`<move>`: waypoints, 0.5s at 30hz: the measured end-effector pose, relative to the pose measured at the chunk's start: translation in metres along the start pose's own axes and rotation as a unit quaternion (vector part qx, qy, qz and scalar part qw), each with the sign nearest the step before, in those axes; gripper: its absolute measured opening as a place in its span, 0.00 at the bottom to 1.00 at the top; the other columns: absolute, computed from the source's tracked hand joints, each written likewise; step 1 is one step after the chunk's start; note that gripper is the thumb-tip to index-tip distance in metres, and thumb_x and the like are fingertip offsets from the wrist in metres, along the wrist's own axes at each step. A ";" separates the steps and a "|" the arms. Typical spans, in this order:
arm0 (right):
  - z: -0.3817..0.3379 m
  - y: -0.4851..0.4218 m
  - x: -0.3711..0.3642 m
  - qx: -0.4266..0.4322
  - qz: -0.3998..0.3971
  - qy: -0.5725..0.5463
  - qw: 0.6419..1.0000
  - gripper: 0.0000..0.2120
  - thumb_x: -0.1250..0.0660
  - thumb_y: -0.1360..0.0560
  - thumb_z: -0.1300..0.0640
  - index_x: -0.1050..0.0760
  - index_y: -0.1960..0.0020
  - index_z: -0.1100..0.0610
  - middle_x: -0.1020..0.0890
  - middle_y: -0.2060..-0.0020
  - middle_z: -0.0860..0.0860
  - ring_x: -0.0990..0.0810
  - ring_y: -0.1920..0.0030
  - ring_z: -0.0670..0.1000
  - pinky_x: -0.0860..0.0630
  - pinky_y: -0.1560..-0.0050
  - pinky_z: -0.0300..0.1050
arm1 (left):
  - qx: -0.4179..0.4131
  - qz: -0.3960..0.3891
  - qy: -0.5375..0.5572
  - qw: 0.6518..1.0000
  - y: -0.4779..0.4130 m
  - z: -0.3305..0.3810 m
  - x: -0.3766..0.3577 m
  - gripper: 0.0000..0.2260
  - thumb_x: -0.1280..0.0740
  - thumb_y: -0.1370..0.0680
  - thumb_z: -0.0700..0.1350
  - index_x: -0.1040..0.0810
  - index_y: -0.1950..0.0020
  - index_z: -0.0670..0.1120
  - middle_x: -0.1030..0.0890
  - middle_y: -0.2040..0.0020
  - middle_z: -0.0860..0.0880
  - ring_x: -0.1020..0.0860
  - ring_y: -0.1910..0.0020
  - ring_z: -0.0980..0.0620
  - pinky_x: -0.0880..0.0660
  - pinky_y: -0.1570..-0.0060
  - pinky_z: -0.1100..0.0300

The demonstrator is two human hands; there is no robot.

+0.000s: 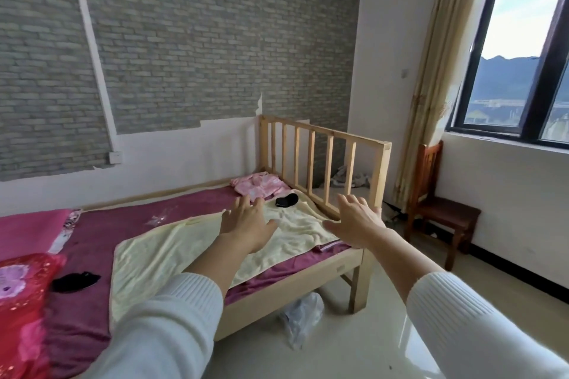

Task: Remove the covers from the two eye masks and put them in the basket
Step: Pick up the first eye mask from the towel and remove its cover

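Held both hands out, L hand [246,221] & R hand [357,218], fingers spread, empty. Black eye mask [286,201] on cream towel [191,249] by footboard rail [323,163]; looked soft, light; I'd pinch cover edge.

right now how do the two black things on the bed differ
The far black item lies on the cream towel near the wooden rail, just beyond the left hand; the near black item lies on the maroon sheet beside the red pillow. The far one looks compact and rounded; the near one is flatter and spread out. Both are black, untouched, and too small to identify surely.
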State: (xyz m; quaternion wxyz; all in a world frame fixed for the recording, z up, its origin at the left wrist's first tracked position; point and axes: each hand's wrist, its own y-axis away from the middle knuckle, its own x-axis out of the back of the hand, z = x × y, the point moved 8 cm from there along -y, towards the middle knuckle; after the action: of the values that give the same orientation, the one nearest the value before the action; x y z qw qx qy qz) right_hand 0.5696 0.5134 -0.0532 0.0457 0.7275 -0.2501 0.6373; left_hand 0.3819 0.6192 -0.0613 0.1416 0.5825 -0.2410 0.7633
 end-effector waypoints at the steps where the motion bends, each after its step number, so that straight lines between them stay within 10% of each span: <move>1: 0.012 -0.028 -0.002 0.000 -0.001 0.005 1.000 0.35 0.37 0.27 0.39 0.44 0.26 0.53 0.33 0.29 0.54 0.36 0.29 0.58 0.39 0.33 0.65 | 0.004 -0.002 0.009 1.000 -0.028 0.004 -0.007 0.29 0.42 0.24 0.59 0.40 0.26 0.48 0.40 0.23 0.44 0.43 0.25 0.42 0.39 0.30 0.43; 15: 0.124 -0.342 -0.118 -0.029 -0.045 -0.025 0.998 0.34 0.37 0.27 0.40 0.43 0.27 0.53 0.32 0.31 0.54 0.36 0.31 0.58 0.38 0.35 0.64 | 0.004 -0.006 0.040 0.999 -0.363 0.051 -0.124 0.26 0.41 0.24 0.56 0.37 0.28 0.45 0.33 0.28 0.44 0.36 0.31 0.43 0.32 0.38 0.46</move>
State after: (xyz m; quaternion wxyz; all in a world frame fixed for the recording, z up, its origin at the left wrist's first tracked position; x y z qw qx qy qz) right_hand 0.8187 0.7997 -0.1018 0.0892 0.7523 -0.2362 0.6085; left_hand 0.6388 0.9067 -0.0958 0.1530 0.5532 -0.2284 0.7864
